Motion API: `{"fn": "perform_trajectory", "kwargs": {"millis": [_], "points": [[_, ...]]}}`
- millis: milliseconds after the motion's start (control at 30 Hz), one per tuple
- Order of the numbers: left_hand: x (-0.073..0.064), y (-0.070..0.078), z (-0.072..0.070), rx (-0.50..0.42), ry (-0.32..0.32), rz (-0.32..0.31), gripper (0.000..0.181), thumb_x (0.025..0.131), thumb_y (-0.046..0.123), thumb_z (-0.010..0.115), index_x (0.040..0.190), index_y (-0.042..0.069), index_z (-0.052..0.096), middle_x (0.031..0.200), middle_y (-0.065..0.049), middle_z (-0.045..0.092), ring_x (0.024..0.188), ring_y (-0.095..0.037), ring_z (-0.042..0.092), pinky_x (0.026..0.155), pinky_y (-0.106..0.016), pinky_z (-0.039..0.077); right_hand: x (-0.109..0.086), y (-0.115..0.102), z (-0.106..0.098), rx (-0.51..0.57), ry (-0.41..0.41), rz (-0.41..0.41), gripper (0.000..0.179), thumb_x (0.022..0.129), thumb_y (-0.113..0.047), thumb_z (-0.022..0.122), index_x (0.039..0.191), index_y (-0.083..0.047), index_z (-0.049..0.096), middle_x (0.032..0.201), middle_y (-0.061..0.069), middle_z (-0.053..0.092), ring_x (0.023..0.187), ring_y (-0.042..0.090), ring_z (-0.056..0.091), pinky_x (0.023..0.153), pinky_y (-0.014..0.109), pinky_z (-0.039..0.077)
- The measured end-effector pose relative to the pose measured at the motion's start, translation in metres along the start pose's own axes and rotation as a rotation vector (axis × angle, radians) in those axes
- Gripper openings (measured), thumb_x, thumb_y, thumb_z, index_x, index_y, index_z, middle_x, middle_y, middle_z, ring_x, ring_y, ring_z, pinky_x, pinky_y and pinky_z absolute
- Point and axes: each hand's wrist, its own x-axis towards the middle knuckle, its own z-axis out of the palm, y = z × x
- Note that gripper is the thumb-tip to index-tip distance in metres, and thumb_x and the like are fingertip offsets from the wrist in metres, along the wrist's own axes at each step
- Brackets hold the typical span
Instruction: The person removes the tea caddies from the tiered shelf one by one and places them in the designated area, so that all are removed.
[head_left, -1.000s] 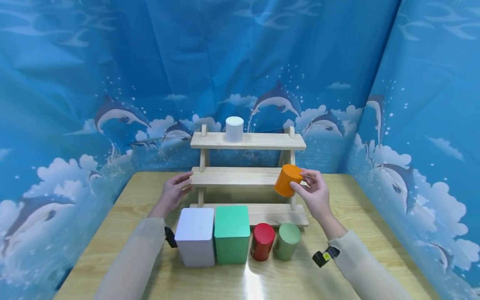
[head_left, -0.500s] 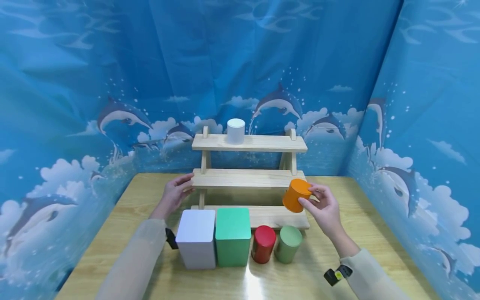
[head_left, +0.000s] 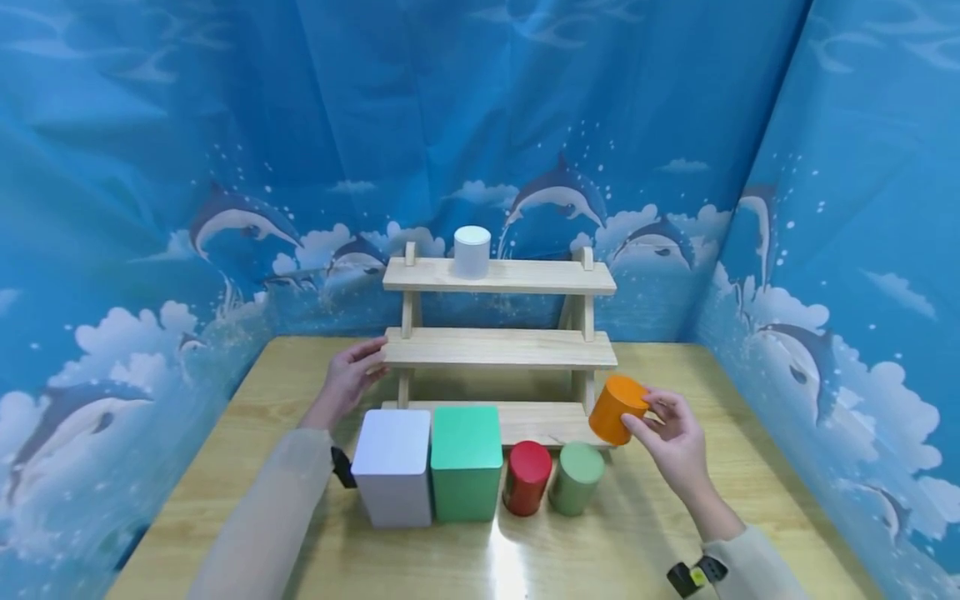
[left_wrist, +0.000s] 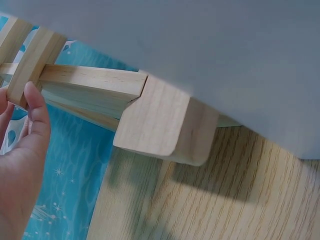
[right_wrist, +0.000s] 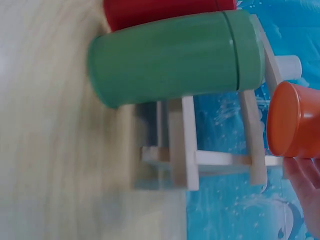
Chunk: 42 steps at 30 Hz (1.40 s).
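My right hand (head_left: pixel 677 440) pinches an orange cylindrical canister (head_left: pixel 618 410) and holds it tilted in the air, in front of the right end of a three-tier wooden shelf (head_left: pixel 495 347). Thumb and fingers of my left hand (head_left: pixel 347 380) grip the left end of the middle tier, which the left wrist view also shows at the plank's edge (left_wrist: pixel 36 62). On the top tier stands a white cylindrical canister (head_left: pixel 472 253). In the right wrist view the orange canister (right_wrist: pixel 295 120) is cut off by the frame's edge.
In front of the shelf, on the wooden table (head_left: pixel 570 558), stand a pale grey box (head_left: pixel 392 467), a green box (head_left: pixel 466 467), a red canister (head_left: pixel 527 478) and a light green canister (head_left: pixel 576 478). A blue dolphin-print curtain (head_left: pixel 375 125) encloses the back and sides.
My right hand has carried the orange canister right and downward, away from the middle tier. My left hand stays at the shelf's left end.
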Motion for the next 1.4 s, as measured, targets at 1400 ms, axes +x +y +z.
{"fn": "perform_trajectory", "kwargs": {"millis": [1400], "points": [[-0.001, 0.001, 0.001, -0.014, -0.01, 0.0, 0.044, 0.089, 0.012, 0.063, 0.131, 0.004, 0.051, 0.126, -0.005, 0.052, 0.102, -0.014, 0.057, 0.083, -0.029, 0.053, -0.078, 0.049, -0.03, -0.294, -0.22, -0.013, 0.036, 0.064, 0.016, 0.076, 0.089, 0.0, 0.056, 0.113, 0.026, 0.054, 0.103, 0.003, 0.055, 0.069, 0.029, 0.057]]}}
